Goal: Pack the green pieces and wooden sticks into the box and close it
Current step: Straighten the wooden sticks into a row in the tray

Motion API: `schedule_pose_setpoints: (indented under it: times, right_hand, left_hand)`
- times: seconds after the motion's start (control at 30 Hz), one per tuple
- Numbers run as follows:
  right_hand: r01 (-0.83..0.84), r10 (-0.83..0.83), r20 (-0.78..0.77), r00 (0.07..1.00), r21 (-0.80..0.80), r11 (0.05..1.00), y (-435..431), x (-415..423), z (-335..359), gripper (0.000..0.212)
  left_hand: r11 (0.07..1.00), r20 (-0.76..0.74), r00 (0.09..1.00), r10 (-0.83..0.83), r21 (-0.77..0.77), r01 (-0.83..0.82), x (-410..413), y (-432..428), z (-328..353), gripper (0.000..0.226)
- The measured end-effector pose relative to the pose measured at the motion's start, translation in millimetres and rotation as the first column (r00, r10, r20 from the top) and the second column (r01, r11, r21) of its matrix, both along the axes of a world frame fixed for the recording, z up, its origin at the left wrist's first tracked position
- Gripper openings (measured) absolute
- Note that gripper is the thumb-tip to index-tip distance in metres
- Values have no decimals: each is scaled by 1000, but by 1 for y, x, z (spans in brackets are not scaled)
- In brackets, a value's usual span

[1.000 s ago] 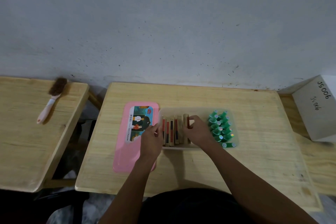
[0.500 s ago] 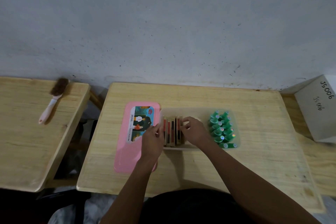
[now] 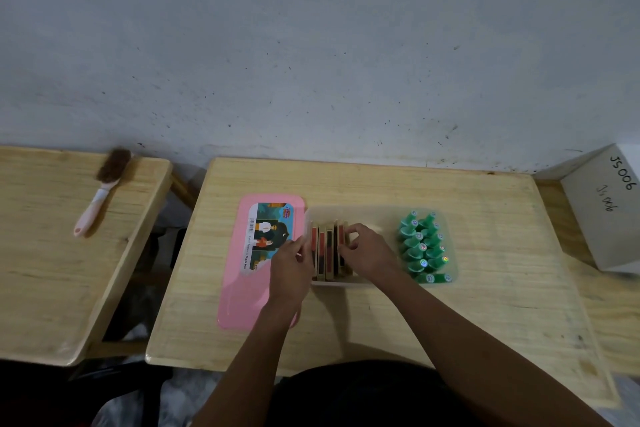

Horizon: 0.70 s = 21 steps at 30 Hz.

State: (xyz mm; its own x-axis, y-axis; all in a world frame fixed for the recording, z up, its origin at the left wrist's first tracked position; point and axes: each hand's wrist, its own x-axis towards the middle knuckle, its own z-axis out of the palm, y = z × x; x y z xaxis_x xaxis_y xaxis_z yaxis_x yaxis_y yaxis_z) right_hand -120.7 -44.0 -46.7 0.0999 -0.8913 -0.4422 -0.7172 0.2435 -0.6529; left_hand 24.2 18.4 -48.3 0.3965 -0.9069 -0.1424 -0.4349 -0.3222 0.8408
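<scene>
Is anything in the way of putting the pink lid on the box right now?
Yes. Both hands are in the way: the left hand lies over the pink lid, and the right hand is inside the box at the wooden sticks. Nothing else visible blocks it.

bare forearms, no sleeves showing; dark clothing (image 3: 360, 395) at the lap.
</scene>
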Motion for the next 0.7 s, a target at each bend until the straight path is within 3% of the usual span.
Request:
schedule_pose_setpoints:
  times: [0.07,0.13,0.23,0.33,0.5,0.7]
  right_hand:
    - [-72,58,-134,989,-97,993,-2,-1,3,35]
    - [-244,201,-234,951,-173,954,-7,-3,6,43]
    - [-481,428,-306,850,-122,868,-17,0,12,60]
    - [-566,510,-388,768,-38,823,-26,6,13,65]
    - [-549,506,-359,784,-22,836,-24,10,17,56]
    - [-367,360,-87,929,-90,926,-20,2,19,41]
  left_hand:
    - [1000,0,1000,-3,3,3,0,0,0,22]
    - [1000,-2,1000,-8,10,8,1,0,-2,23]
    - [1000,8,1000,-14,15,14,2,0,-3,26]
    - [1000,21,1000,-20,12,20,3,0,-3,27]
    - [1000,25,1000,-18,-2,18,1,0,-2,24]
    - [1000,27,999,-18,-11,18,1,0,-1,25]
